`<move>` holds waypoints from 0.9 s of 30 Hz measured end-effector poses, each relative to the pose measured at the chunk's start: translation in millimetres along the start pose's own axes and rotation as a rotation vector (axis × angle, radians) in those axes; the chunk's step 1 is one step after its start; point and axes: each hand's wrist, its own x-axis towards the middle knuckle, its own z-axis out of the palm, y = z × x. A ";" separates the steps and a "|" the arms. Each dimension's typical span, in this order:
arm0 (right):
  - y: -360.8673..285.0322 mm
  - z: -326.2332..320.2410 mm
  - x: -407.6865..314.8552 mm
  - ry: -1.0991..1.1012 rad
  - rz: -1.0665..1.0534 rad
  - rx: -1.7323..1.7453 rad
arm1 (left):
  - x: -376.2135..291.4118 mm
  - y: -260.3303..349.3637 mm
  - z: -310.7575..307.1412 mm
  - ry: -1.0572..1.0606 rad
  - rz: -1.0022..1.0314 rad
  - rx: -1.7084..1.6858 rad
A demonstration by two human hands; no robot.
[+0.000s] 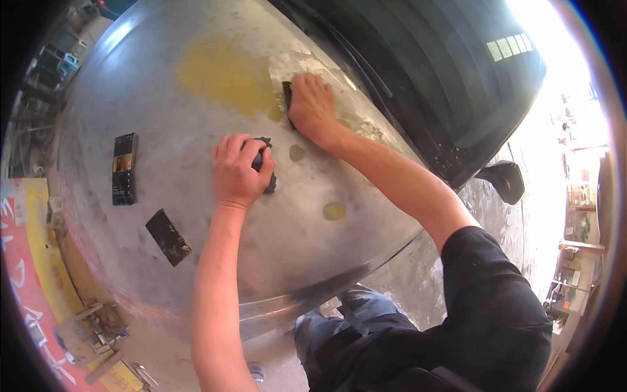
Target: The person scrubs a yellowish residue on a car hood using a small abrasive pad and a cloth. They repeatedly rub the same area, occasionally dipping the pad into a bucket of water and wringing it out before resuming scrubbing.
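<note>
A car hood [274, 235] of bare grey metal lies before me, with a broad yellowish filler patch [220, 73] on it. My right hand [312, 105] presses a thin dark sheet or pad [287, 98] against the hood at the patch's edge, near the windshield; most of it is hidden under my palm. Under the curled fingers of my left hand [240, 169] is a crumpled dark cloth [268, 166], held against the metal. Two small round filler spots, a nearer one [334, 211] and a farther one [297, 153], show to the right of the cloth.
On the hood's left lie a smartphone [124, 169] with its screen lit and a dark flat rectangular piece [168, 237] with yellowish smears. The windshield [441, 63], wiper [362, 59] and side mirror [504, 181] border the right. Wooden scraps [93, 328] and a printed banner [29, 274] are lower left.
</note>
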 end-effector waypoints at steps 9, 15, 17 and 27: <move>-6.9 -3.9 -2.0 -0.107 0.101 0.007 | -2.4 -8.6 -13.5 0.002 -0.021 0.040; 6.9 -22.8 -54.5 -0.143 0.081 0.052 | -13.2 -20.1 -22.3 -0.015 -0.020 0.071; 9.8 -33.6 -70.4 -0.179 0.085 -0.019 | -20.2 -22.0 -26.0 -0.005 -0.045 0.063; 18.1 -38.0 -70.3 -0.156 0.065 -0.008 | -12.4 -18.4 -20.3 -0.001 -0.021 0.035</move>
